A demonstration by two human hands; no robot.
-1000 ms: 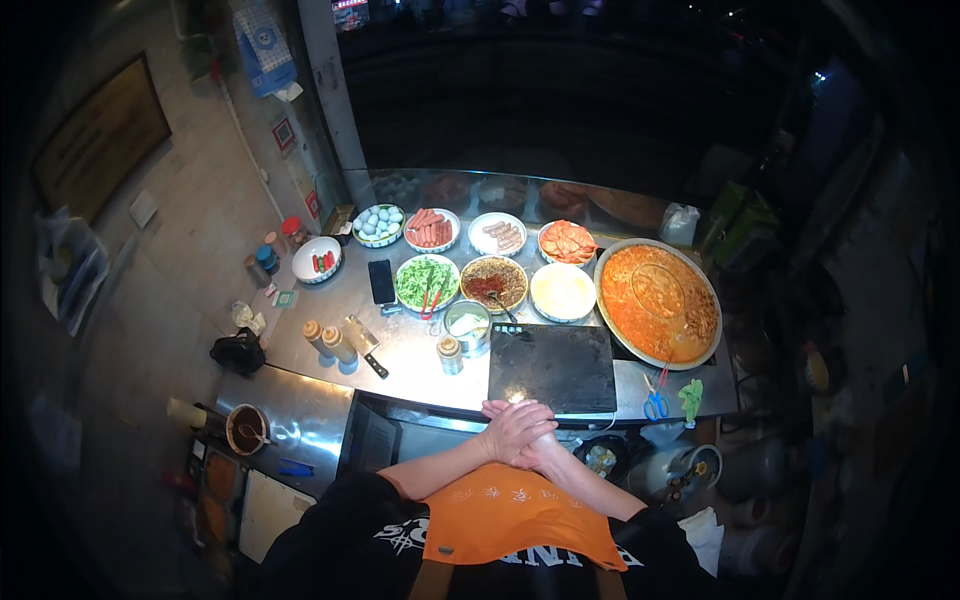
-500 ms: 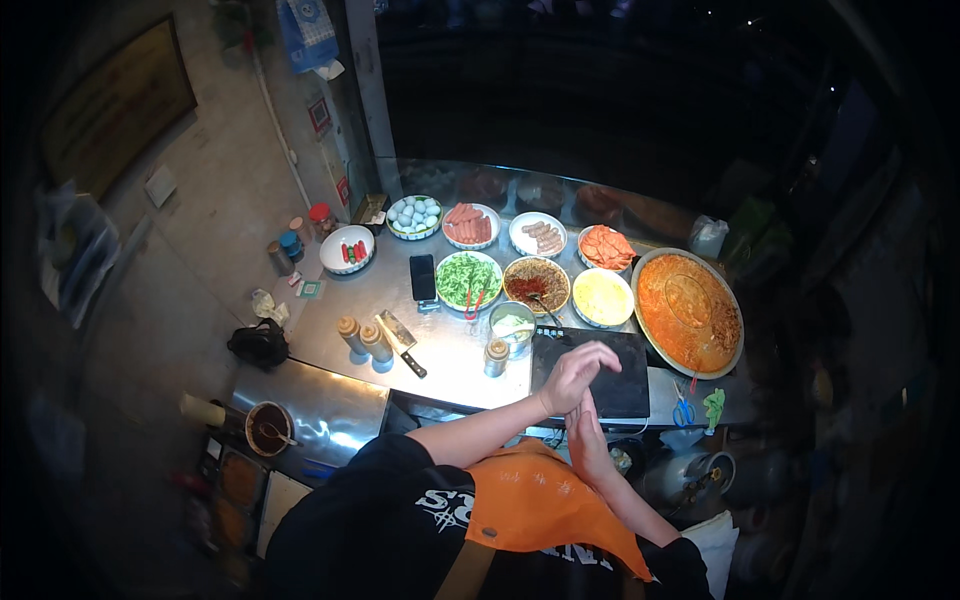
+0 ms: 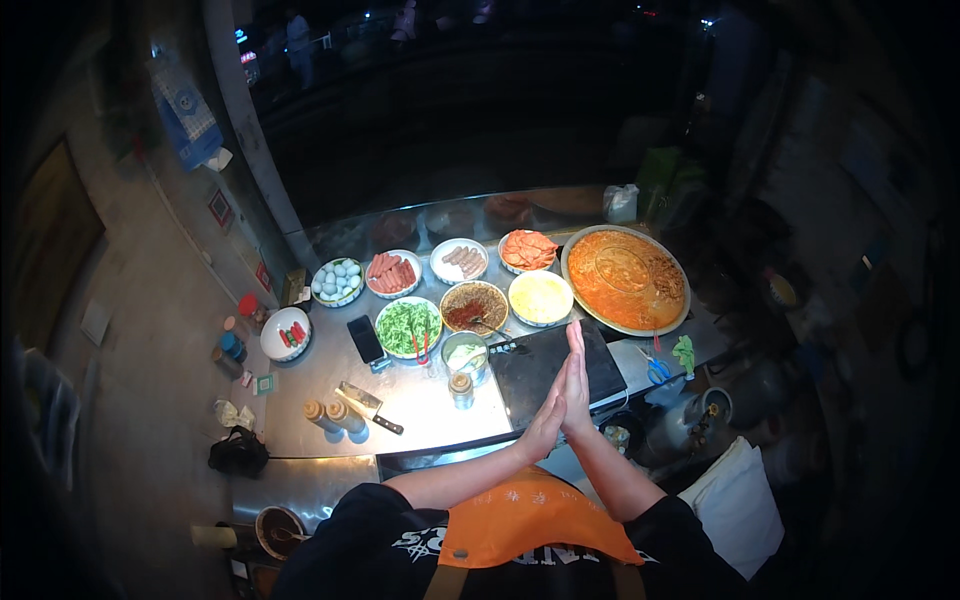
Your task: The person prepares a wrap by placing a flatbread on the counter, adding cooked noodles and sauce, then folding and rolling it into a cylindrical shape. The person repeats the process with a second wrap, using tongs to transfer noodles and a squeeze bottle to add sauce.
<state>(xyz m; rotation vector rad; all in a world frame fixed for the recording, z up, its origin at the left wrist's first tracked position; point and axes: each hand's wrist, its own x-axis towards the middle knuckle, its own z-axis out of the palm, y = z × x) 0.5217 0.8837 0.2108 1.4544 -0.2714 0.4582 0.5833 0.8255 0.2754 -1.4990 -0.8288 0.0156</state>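
Note:
My left hand (image 3: 543, 428) and my right hand (image 3: 577, 395) meet palm to palm, fingers stretched out straight. I see nothing held between them. Both are raised over the near edge of a flat black griddle plate (image 3: 550, 375). Left of them stands a squat shaker jar (image 3: 461, 390), beside a clear container (image 3: 467, 352) of pale green-white contents. Beyond the griddle plate is a bowl of yellow food (image 3: 541, 298), and to the right a big round pan of orange-red food (image 3: 625, 280).
A cleaver (image 3: 372, 408) lies on the steel counter (image 3: 290, 395) near two squeeze bottles (image 3: 330, 415). Bowls of shredded greens (image 3: 408, 327), sausages (image 3: 393, 273) and eggs (image 3: 337, 282) stand farther back, near a phone (image 3: 365, 340). Blue scissors (image 3: 656, 371) lie at right; a gas cylinder (image 3: 690, 425) stands below.
My left hand, bent across the right one before, has come down and flattened against it. The fingers now point away from me. The view has turned, shifting the counter leftward.

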